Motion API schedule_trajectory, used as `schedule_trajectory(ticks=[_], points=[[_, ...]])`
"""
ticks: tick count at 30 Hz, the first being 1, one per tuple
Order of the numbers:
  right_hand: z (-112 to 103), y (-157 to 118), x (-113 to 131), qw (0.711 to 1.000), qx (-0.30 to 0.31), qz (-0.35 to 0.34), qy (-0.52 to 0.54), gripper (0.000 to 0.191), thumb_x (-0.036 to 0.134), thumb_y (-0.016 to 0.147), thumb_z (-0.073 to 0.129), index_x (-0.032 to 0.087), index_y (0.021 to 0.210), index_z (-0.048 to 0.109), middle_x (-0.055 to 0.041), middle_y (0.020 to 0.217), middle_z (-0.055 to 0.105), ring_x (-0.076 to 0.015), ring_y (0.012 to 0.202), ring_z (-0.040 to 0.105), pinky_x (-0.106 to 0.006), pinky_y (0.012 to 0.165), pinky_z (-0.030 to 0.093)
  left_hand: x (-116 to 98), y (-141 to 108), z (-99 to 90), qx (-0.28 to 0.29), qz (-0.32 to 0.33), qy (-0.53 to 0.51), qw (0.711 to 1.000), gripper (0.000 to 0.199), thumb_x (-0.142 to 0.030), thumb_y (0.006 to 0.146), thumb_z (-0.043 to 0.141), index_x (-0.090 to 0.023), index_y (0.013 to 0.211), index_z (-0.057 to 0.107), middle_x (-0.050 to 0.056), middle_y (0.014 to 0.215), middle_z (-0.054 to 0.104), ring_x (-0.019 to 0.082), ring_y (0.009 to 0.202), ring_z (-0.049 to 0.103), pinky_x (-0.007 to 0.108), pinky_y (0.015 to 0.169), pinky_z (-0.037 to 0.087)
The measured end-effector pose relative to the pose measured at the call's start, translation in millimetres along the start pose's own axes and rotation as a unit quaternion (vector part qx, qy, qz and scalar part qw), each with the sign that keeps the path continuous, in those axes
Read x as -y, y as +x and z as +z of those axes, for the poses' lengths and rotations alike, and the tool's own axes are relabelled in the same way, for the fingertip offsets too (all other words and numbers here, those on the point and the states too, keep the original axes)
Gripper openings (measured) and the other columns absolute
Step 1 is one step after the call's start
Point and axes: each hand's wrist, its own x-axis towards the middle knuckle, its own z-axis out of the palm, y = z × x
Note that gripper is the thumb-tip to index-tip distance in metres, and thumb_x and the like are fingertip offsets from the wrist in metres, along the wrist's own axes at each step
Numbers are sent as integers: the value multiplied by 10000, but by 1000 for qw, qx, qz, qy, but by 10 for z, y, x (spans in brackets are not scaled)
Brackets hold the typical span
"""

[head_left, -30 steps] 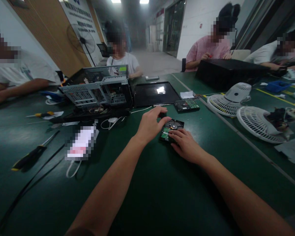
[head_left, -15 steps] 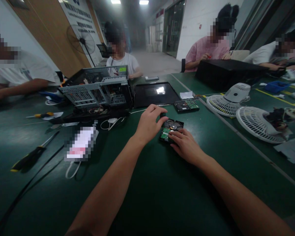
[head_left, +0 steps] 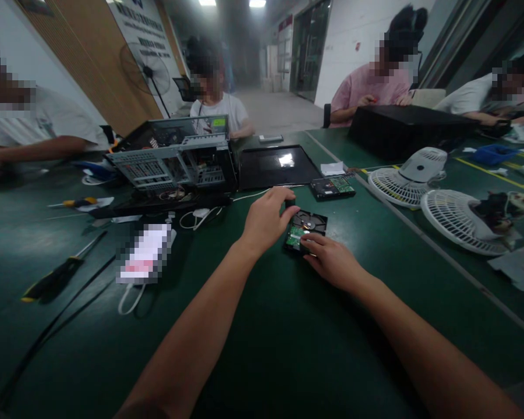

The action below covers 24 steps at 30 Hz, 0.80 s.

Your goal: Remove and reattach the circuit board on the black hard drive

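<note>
A black hard drive with a green circuit board [head_left: 310, 221] lies on the green table in front of me. My left hand [head_left: 268, 220] is at its upper left, thumb and fingers pinched round a small dark cylindrical object [head_left: 290, 203]. From the right, my right hand [head_left: 332, 259] reaches over the drive's lower right part, fingers bent together at the circuit board; whatever is between the fingertips is hidden. Beyond them sits a second hard drive [head_left: 332, 187].
An open computer case [head_left: 170, 160] stands at the back left, beside a black panel [head_left: 277, 166]. Left are a phone [head_left: 144, 253] and a screwdriver [head_left: 59, 276]. White fan parts [head_left: 456, 221] lie right. People sit around the table, one behind a black box [head_left: 410, 128].
The fingers of my right hand have drawn slightly back and closer together on the circuit board. My left hand keeps its pinch almost unmoved.
</note>
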Motion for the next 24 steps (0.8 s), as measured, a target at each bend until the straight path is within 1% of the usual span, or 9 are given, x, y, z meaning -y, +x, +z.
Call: schedule_trajectory(ticks=[5, 10, 14, 17, 19, 21, 24], points=[[2, 3, -19, 1000, -3, 2, 25, 363, 198, 955, 579, 163, 1307, 662, -129, 1405, 622, -296, 1144, 677, -462, 988, 566, 9, -21, 26, -12, -17, -10, 1000, 211, -164, 895, 737, -222, 1019, 576, 42, 1074, 713, 202, 1013, 685, 378, 909, 570], [-12, 5, -13, 999, -7, -1, 36, 361, 194, 950, 583, 162, 1299, 671, -142, 1393, 629, -301, 1157, 672, -465, 994, 563, 1, -10, 19, -7, -15, -28, 999, 337, -112, 909, 675, -222, 1209, 569, 61, 1146, 695, 193, 1045, 678, 368, 931, 567], [-15, 1, -10, 1000, -9, -3, 28, 354, 195, 953, 575, 159, 1292, 674, -139, 1398, 624, -296, 1151, 676, -459, 986, 569, -10, 2, 4, 2, 15, -13, 1000, 225, -112, 920, 647, -198, 1127, 653, 73, 1145, 663, 199, 1087, 645, 371, 957, 560], [-2, -4, -21, 1000, -18, -4, 25, 350, 193, 952, 579, 172, 1287, 677, -125, 1397, 629, -294, 1157, 674, -457, 987, 570, 0, -1, 2, -12, 22, -6, 1000, 234, -128, 919, 674, -218, 1134, 693, 68, 1156, 622, 190, 1065, 632, 375, 958, 556], [10, -10, -31, 999, -25, -7, 30, 348, 194, 950, 585, 189, 1285, 679, -116, 1386, 639, -289, 1160, 674, -455, 991, 568, 11, -5, -3, -16, 19, 5, 1000, 252, -135, 917, 686, -241, 1144, 708, 57, 1125, 609, 185, 1011, 631, 372, 918, 565], [20, -15, -41, 999, -29, -10, 34, 349, 199, 952, 586, 194, 1289, 677, -113, 1380, 644, -285, 1162, 675, -453, 992, 568, 15, -6, -15, -4, 20, 10, 1000, 284, -117, 924, 665, -253, 1170, 706, 50, 1100, 615, 182, 989, 635, 360, 890, 571], [25, -19, -45, 999, -27, -9, 31, 348, 210, 959, 578, 185, 1292, 675, -113, 1381, 644, -287, 1164, 673, -450, 988, 569, 6, -1, -29, 21, 32, 4, 999, 332, -61, 945, 594, -249, 1205, 685, 49, 1157, 654, 179, 1064, 648, 355, 941, 563]])
